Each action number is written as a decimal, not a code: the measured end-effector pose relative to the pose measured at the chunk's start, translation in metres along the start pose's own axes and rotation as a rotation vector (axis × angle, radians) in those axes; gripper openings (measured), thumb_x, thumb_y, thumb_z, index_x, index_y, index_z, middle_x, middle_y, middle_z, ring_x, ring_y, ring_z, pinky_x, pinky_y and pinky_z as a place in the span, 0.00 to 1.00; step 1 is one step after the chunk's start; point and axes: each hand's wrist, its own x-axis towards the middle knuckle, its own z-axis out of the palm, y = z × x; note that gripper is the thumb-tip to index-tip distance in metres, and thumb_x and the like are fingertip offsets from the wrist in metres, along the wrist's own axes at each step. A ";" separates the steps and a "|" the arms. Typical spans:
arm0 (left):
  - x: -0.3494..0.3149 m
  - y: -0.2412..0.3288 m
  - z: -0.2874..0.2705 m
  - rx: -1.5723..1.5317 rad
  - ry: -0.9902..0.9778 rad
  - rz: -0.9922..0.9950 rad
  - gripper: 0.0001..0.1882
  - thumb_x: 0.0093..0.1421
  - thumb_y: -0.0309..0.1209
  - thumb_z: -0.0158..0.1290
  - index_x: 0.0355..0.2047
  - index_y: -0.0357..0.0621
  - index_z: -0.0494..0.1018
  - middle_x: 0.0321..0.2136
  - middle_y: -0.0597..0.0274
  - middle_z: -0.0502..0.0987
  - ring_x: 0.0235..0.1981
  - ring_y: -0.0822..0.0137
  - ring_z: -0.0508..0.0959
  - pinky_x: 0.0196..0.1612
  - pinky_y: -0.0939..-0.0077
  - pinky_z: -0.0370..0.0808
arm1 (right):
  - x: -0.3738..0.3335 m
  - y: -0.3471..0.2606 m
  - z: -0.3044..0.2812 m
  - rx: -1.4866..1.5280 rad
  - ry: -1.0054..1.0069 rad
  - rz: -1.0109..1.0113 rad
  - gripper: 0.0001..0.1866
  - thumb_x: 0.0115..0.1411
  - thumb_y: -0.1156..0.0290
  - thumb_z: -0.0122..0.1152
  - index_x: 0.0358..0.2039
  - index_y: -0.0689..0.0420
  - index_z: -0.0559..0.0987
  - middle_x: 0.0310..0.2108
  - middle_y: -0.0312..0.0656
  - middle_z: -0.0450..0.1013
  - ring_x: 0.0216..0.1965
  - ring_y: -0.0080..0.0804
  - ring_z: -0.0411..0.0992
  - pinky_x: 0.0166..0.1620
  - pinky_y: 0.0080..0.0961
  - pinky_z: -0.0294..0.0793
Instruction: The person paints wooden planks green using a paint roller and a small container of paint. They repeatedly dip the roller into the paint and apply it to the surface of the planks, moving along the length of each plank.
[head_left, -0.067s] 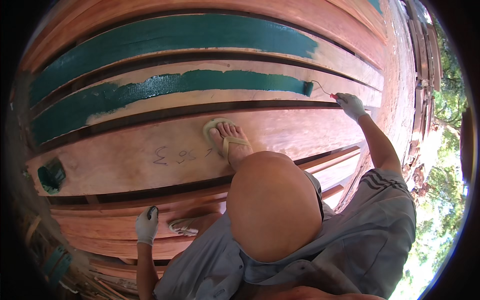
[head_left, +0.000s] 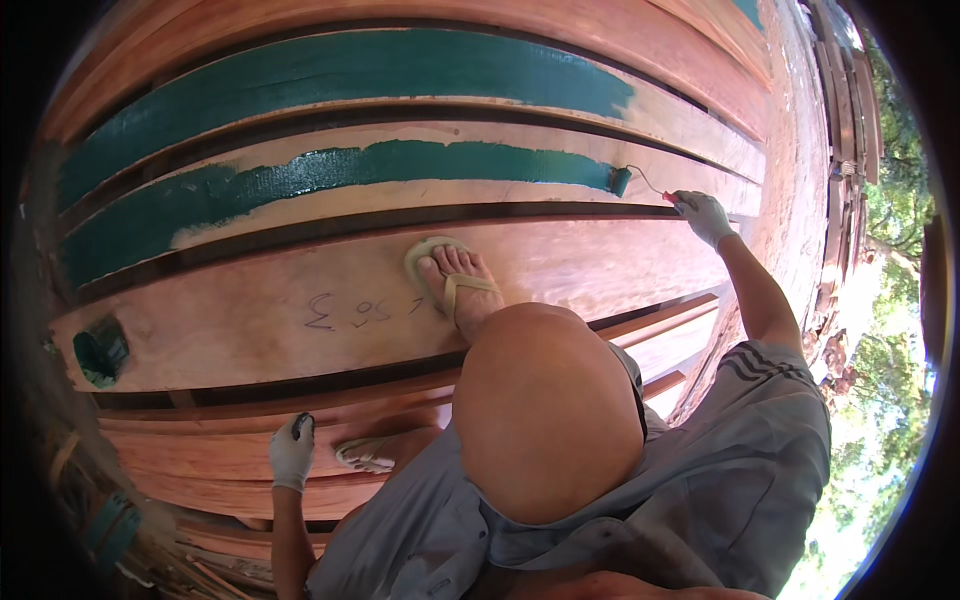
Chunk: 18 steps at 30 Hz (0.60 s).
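Observation:
My right hand, in a pale glove, grips the red handle of a small paint roller. The roller's green-coated head rests on a wooden board, at the right end of a wet green paint strip. Bare wood shows to the right of the roller and along the strip's edges. Lower left, my gloved left hand is closed above reddish planks, apart from the painted board. Something small and dark shows at its fingers; I cannot make out what it is.
A paint container with green inside stands at the left end of the nearer unpainted board. My sandalled foot is on that board. Another board beyond is mostly green. Dark gaps separate the boards. Stacked timber stands at the right.
The roller and my right hand have shifted very slightly to the right. My left hand stays nearly where it was.

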 end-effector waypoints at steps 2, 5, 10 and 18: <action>0.003 0.003 -0.001 -0.045 -0.020 -0.017 0.21 0.68 0.45 0.56 0.47 0.40 0.83 0.39 0.42 0.84 0.43 0.44 0.84 0.48 0.55 0.79 | -0.004 -0.002 0.003 0.132 0.042 -0.021 0.19 0.67 0.60 0.60 0.53 0.55 0.83 0.43 0.50 0.81 0.46 0.50 0.79 0.51 0.41 0.75; 0.000 -0.001 0.001 -0.060 0.017 0.015 0.21 0.68 0.45 0.56 0.46 0.40 0.83 0.38 0.42 0.84 0.42 0.43 0.84 0.47 0.54 0.79 | 0.006 -0.035 0.001 0.284 0.051 -0.027 0.18 0.67 0.63 0.60 0.53 0.57 0.83 0.44 0.50 0.82 0.46 0.47 0.80 0.52 0.36 0.76; 0.004 -0.006 -0.001 -0.003 0.031 0.066 0.20 0.67 0.46 0.56 0.47 0.43 0.82 0.38 0.45 0.84 0.41 0.42 0.83 0.47 0.50 0.78 | 0.057 -0.139 0.010 0.553 -0.023 -0.239 0.18 0.69 0.71 0.60 0.59 0.56 0.80 0.51 0.47 0.81 0.53 0.38 0.78 0.59 0.34 0.74; 0.002 0.008 -0.010 0.024 0.013 -0.058 0.22 0.67 0.52 0.53 0.49 0.50 0.82 0.40 0.50 0.85 0.45 0.45 0.83 0.51 0.53 0.77 | 0.111 -0.416 -0.004 0.449 0.040 -0.782 0.17 0.71 0.64 0.56 0.53 0.59 0.82 0.48 0.50 0.81 0.50 0.46 0.79 0.54 0.36 0.76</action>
